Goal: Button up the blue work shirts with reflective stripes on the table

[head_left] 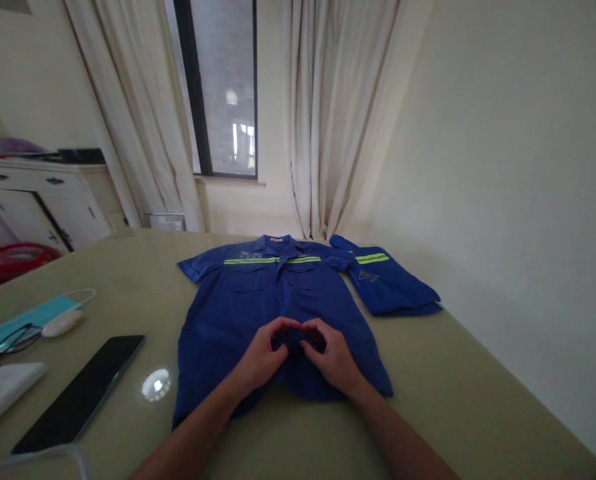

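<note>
A blue short-sleeved work shirt (238,327) lies spread face up, its collar at the far end and a yellow-green striped band across the chest. Over the lower front, near the middle opening, both hands meet with curled fingers. My left hand (262,355) pinches the shirt's fabric, index fingertip almost touching the other hand's. From the right side, my right hand (334,357) grips the same bunched part, thumb toward the middle. Whatever small detail sits between the fingertips is too dark to make out. A folded blue garment (391,283) with a similar stripe rests beside the right sleeve.
On the left of the table (458,387) lie a black phone (81,393), a white box-like item (5,393), glasses (21,339), a white rounded object (63,323) and a blue face mask (33,317). A wall (518,220) borders the table's right edge.
</note>
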`<state>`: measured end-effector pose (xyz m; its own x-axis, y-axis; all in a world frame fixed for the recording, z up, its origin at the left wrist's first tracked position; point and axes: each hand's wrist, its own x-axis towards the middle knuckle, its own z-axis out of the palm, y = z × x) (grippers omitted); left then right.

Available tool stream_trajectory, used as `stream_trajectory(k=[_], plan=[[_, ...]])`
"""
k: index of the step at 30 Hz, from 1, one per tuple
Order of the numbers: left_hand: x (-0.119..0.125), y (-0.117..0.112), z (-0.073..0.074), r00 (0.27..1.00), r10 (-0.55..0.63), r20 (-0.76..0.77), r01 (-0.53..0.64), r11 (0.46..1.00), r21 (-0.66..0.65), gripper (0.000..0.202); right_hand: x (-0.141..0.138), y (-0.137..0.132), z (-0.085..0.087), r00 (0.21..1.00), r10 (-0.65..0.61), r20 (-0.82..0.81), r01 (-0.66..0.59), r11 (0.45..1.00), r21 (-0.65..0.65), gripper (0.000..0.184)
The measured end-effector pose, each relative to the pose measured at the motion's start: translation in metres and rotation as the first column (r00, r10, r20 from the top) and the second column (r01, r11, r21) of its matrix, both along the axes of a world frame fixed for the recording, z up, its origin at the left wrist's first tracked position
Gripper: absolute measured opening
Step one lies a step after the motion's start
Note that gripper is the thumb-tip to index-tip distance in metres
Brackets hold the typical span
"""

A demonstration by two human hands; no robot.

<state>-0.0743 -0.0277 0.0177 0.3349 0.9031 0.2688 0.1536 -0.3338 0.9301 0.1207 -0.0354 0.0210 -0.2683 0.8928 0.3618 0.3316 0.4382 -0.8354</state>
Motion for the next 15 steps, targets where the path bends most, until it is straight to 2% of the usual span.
stream_trajectory(k=[4, 8, 11, 15], plan=[[0.0007, -0.0021, 0.0002, 0.997, 0.05, -0.059, -0.047, 0.998, 0.046, 0.042, 0.0007, 0.001, 0.0001, 0.999, -0.035, 0.037, 0.035, 0.999, 0.018, 0.017], [0.0009, -0.0015, -0.0026, 0.983, 0.17, -0.07, -0.165, 0.984, 0.069, 0.035, 0.0016, 0.0008, -0.0006, 0.997, -0.045, 0.061, 0.043, 0.998, 0.039, 0.016], [0.0006, -0.0021, -0.0052, 0.971, 0.227, -0.076, -0.22, 0.971, 0.093, 0.021, 0.002, -0.0006, -0.0006, 0.997, -0.039, 0.062, 0.034, 0.996, 0.079, 0.017], [-0.0021, -0.0063, -0.0069, 0.917, 0.311, -0.25, -0.246, 0.934, 0.26, 0.014, 0.0022, -0.0025, 0.0017, 0.999, -0.005, 0.052, 0.0, 0.995, 0.098, 0.019]])
